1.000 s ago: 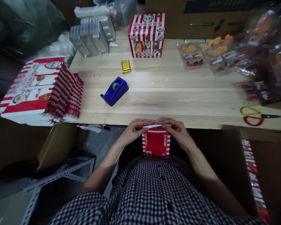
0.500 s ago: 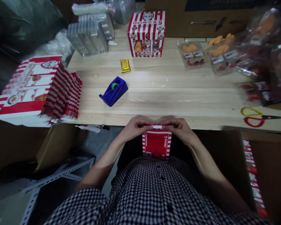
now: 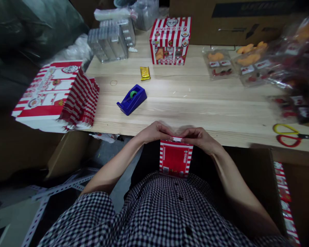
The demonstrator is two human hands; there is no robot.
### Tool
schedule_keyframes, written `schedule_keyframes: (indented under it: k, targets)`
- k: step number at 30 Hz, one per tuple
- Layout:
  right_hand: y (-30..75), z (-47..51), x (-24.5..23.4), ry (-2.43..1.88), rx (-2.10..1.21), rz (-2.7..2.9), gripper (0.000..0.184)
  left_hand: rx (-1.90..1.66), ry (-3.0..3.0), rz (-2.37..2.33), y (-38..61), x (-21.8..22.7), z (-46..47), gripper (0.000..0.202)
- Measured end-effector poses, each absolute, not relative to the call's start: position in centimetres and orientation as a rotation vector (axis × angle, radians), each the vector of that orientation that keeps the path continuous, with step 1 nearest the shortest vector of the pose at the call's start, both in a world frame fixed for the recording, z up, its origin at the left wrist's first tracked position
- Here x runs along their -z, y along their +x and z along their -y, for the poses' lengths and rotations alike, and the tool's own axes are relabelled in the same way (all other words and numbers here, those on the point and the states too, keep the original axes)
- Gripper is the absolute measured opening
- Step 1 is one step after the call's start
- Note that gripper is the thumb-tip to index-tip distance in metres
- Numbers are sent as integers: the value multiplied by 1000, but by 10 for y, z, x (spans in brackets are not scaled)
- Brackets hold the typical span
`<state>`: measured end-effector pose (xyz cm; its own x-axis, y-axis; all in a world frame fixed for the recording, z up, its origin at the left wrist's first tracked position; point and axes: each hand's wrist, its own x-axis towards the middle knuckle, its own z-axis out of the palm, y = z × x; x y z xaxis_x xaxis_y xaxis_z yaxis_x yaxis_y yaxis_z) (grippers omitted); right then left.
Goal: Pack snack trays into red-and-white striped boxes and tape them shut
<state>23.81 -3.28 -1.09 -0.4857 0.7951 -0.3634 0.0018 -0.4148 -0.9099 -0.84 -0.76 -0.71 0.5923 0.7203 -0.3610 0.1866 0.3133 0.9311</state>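
A red and white striped cardboard box (image 3: 175,157) is held upright between my body and the table's front edge. My left hand (image 3: 158,133) pinches the left part of its top edge. At the right part of the same edge, my right hand (image 3: 199,138) is closed in a matching pinch. A white flap shows between the fingertips of both hands. What lies inside the box, if anything, is hidden. Beyond my left hand, a blue tape dispenser (image 3: 133,101) with a green core rests on the wooden table (image 3: 208,106).
Flattened striped boxes (image 3: 51,92) are stacked at the left. A finished striped box (image 3: 170,41) stands at the back beside clear plastic cases (image 3: 108,43). A gold packet (image 3: 145,73) lies mid-table. Bagged toy pieces (image 3: 218,63) and scissors (image 3: 288,134) are at the right.
The view has shifted, so the table's contents sit slightly further right in the picture. Both hands keep their pinch on the box's top edge, with only small finger movements.
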Motion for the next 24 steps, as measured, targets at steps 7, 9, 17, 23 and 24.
schedule_keyframes:
  k: [7,9,17,23,24]
  targets:
    - [236,36,18,-1170,-1938,1210,16,-407,1240,-764,-22,14,10,25]
    - [236,36,17,-1160,-1946,1211,15,-396,1277,-702,-28,10,14,29]
    - [231,35,10,-1142,-1973,1294,16,-390,1562,-757,-39,-8,19,28]
    - [224,34,10,-1146,-1937,1301,16,-358,1712,-780,-43,-13,17,26]
    - [223,35,11,-1151,-1927,1296,16,-359,1730,-771,-44,-12,17,26]
